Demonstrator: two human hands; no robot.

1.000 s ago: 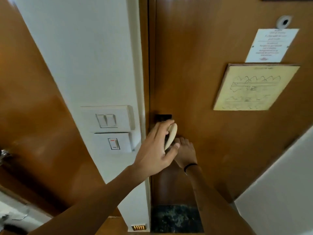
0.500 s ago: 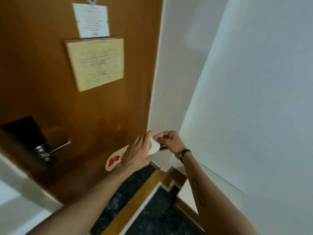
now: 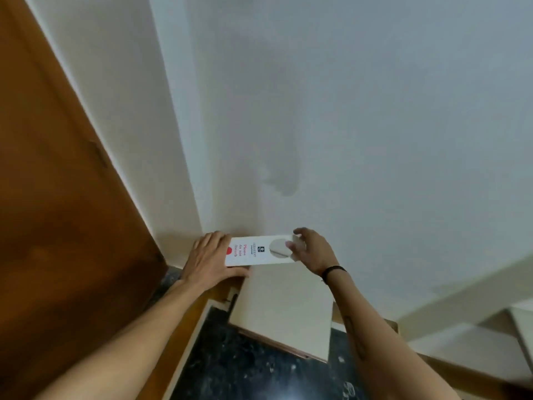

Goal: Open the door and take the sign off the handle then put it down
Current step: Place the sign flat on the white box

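Note:
A white door-hanger sign [image 3: 253, 251] with red "Please do not disturb" lettering and a round hole lies flat between my two hands, held out in front of the white wall. My left hand [image 3: 210, 259] grips its red-marked end, thumb underneath. My right hand [image 3: 313, 251], with a dark band at the wrist, pinches the end with the round hole. The brown wooden door [image 3: 57, 212] fills the left side; its handle is out of view.
A white wall [image 3: 346, 111] fills the upper right. A pale jutting wall corner [image 3: 284, 307] stands just below the sign. Dark speckled stone floor [image 3: 245, 368] lies beneath, with a wooden threshold strip [image 3: 199, 316] beside the door.
A second ago both hands were at the door's edge. The view has swung right, away from the door. The sign is now off the handle, turned flat and held by both ends.

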